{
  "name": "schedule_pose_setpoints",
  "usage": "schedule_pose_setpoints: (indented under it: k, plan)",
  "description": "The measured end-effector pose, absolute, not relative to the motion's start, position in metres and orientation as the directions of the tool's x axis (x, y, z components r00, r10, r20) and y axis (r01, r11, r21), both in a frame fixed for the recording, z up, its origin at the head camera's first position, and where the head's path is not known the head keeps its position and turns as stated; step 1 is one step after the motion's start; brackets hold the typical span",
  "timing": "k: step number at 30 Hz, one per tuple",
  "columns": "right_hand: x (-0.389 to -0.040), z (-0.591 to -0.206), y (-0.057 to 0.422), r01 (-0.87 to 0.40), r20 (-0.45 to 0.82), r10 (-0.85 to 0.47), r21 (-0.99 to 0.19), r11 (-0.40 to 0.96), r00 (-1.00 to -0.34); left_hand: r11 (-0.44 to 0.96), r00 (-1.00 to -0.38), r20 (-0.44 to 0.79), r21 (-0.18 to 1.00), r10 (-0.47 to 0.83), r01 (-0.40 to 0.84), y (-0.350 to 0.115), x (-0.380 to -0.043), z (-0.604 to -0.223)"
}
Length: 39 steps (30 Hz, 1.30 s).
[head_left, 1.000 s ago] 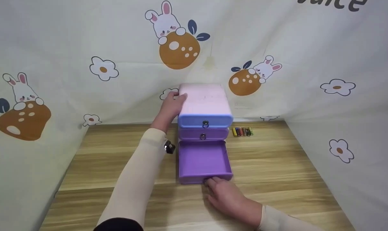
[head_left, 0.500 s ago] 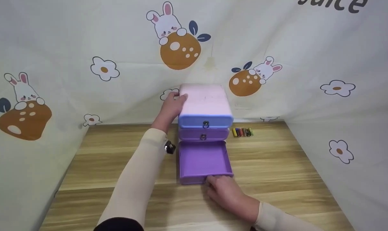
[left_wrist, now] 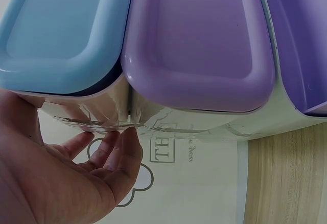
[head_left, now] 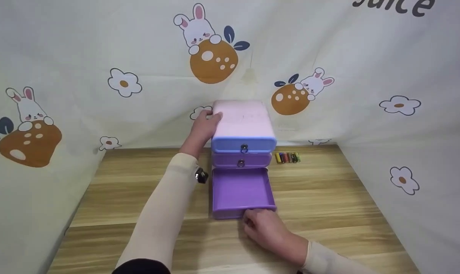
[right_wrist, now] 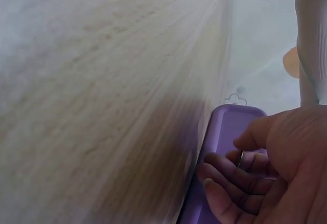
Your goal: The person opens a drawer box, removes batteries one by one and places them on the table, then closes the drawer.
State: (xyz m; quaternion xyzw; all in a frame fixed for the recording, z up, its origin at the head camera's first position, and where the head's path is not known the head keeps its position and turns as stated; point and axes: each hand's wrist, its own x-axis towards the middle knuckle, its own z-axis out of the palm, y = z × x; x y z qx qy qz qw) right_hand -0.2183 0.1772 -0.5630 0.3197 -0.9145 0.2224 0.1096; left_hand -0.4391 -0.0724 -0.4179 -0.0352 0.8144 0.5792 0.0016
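A small chest of drawers (head_left: pixel 242 118) stands at the back of the table, with a pale pink top, a blue top drawer (head_left: pixel 230 145) and a purple middle drawer (head_left: pixel 224 160), both closed. Its purple bottom drawer (head_left: pixel 241 188) is pulled far out, with nothing visible inside. My left hand (head_left: pixel 204 127) rests on the chest's upper left edge, thumb on top; in the left wrist view its loosely bent fingers (left_wrist: pixel 120 155) touch the side. At the bottom drawer's front, my right hand (head_left: pixel 266 228) has curled fingers around the metal ring pull (right_wrist: pixel 240 158), mostly hidden.
Several colourful batteries (head_left: pixel 288 157) lie in a row on the wooden table (head_left: pixel 321 205), right of the chest. A printed cloth (head_left: pixel 150 114) hangs behind and along both sides. A small black object (head_left: pixel 201 175) sits at my left cuff.
My right hand's fingers have curled further in at the bottom drawer's ring pull. The drawer has barely moved, and my left hand stays on the chest.
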Motion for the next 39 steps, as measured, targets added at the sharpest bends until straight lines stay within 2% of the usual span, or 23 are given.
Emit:
schedule_pose_setpoints:
  k: [13, 39]
  plan:
    - [-0.216, -0.559, 0.177, -0.642, 0.272, -0.582, -0.33, 0.692, -0.767, 0.321, -0.997, -0.049, 0.945, -0.057, -0.065, -0.072, -0.44, -0.42]
    - [-0.219, -0.552, 0.177, -0.649, 0.266, -0.593, -0.353, 0.674, -0.76, 0.35, -0.997, -0.039, 0.935, -0.069, -0.061, -0.071, -0.438, -0.418]
